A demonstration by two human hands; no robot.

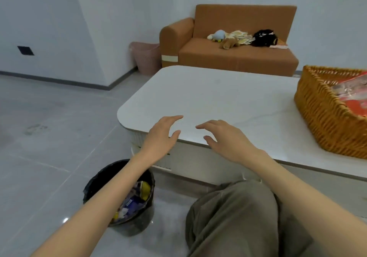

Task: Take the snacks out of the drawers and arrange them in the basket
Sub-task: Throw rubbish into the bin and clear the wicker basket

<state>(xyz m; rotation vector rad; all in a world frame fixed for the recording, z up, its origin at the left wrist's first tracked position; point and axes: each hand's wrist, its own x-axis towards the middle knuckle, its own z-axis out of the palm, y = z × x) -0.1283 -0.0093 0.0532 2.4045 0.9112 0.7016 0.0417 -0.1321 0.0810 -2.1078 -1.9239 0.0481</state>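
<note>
White table [208, 98] is bearing orange wicker basket [321, 121] w/ red snack packs [355, 104]; I'm hovering left hand [160, 135] & right hand [226, 139], fingers spread, gripping nothing.

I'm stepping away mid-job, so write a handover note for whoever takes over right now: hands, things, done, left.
Left hand: open, empty, over the near edge of the table.
Right hand: open, empty, beside it over the same edge.
Basket: on the table at the far right, with red snack packets inside.
Done: some snacks are in the basket.
Left: check the drawer front under the table edge. I cannot tell whether it is open, and no snacks show there.
</note>
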